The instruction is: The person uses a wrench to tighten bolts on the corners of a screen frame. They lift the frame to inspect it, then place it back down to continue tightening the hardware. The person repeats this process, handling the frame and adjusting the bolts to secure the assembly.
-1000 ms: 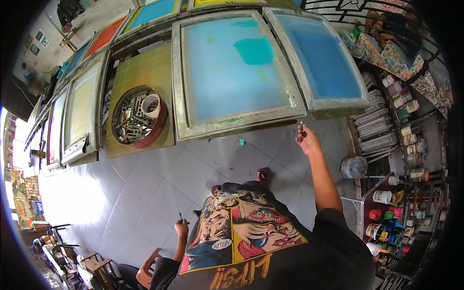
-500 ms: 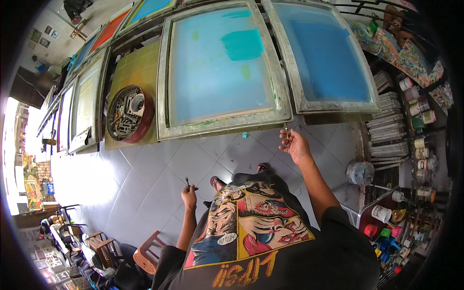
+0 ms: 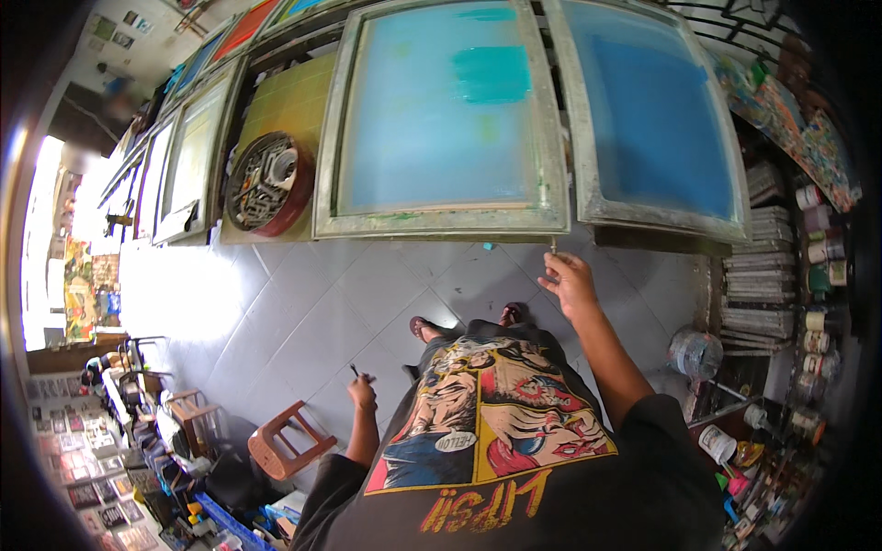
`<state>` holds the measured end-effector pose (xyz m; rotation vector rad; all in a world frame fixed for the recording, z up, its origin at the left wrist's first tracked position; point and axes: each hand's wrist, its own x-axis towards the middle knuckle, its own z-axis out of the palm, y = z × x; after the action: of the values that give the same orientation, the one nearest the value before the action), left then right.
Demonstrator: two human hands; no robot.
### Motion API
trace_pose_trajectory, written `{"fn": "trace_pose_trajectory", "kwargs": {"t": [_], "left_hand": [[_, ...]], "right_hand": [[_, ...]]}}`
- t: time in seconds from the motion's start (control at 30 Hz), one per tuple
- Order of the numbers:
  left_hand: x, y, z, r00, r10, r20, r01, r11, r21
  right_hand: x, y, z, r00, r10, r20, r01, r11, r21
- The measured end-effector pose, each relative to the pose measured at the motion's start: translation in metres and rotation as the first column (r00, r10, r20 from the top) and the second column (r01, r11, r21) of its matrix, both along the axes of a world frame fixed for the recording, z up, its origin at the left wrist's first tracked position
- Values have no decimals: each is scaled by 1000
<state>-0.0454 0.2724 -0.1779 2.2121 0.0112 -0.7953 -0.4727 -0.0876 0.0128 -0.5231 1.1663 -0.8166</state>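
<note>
My right hand [image 3: 571, 280] is raised to the front edge of a large framed printing screen [image 3: 556, 156]. Its fingers are pinched at a small metal bolt [image 3: 554, 246], which stands upright just below the frame's corner. Lower down, near my left side, my left hand [image 3: 364, 394] is closed round a small dark tool; its thin tip [image 3: 354, 369] points up, and the rest is mostly hidden by the fingers. The screen's mesh is light blue with a teal patch [image 3: 491, 75].
Right of this screen lies another frame with darker blue mesh [image 3: 652, 129]. A round red tin of metal hardware [image 3: 292, 209] sits on a yellow-green board [image 3: 289, 96] at left. A brown plastic stool [image 3: 276, 450], a clear plastic bottle [image 3: 695, 354] and stacked frames [image 3: 758, 271] stand around me.
My view has shifted, so the screens sit higher and further right. The right hand stays at the bolt below the frame. The left hand still holds the dark tool.
</note>
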Motion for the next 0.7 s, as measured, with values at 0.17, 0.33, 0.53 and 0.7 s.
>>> {"fn": "trace_pose_trajectory", "kwargs": {"t": [0.17,0.33,0.53,0.7], "left_hand": [[172,-21,82,925,263,-275,-375,755,-538],[350,20,307,946,325,-17,-218,595,-774],[335,-40,315,930,365,-41,-284,643,-711],[193,-80,149,994,69,-80,-100,855,-508]], "right_hand": [[-16,-2,10,982,10,186,-28,995,98],[-24,-10,2,941,159,300,-196,976,98],[-23,-9,-6,907,103,409,-169,977,129],[-19,-7,-17,940,26,341,-69,991,114]]}}
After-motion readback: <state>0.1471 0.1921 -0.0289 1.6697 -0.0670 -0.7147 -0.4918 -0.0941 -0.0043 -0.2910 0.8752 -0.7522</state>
